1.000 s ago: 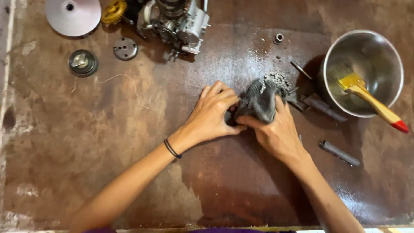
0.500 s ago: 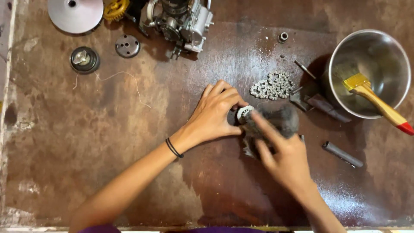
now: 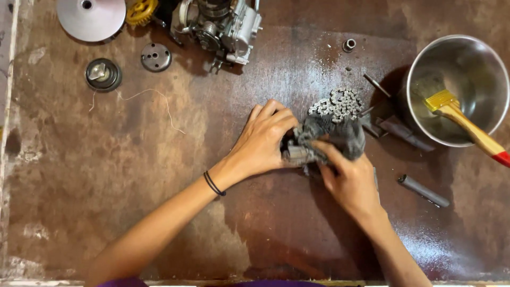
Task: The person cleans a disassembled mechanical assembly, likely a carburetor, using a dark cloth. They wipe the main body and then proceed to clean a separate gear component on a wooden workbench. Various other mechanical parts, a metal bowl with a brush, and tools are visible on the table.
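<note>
- Stained brown bench (image 3: 106,202) carries everything.
- Engine (image 3: 220,24) at the top edge, steel bowl (image 3: 478,58) with brush (image 3: 462,119) far right.
- Left hand (image 3: 263,141) grips a small metal part (image 3: 297,154) mid-bench.
- Right hand (image 3: 350,180) presses a grey rag (image 3: 345,138) onto it.
- Chain (image 3: 337,103) lies just behind the rag.

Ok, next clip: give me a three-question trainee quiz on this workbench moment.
1. True or false: the paintbrush lies flat on the table.
2. Which hand presses the grey rag onto the small metal part? A left, B right.
3. Fill in: the heap of chain lies just ____ the rag in the picture.

Key: 1 false, it leans in the steel bowl. 2 B, the right hand; the left hand steadies the part. 3 above.
</note>
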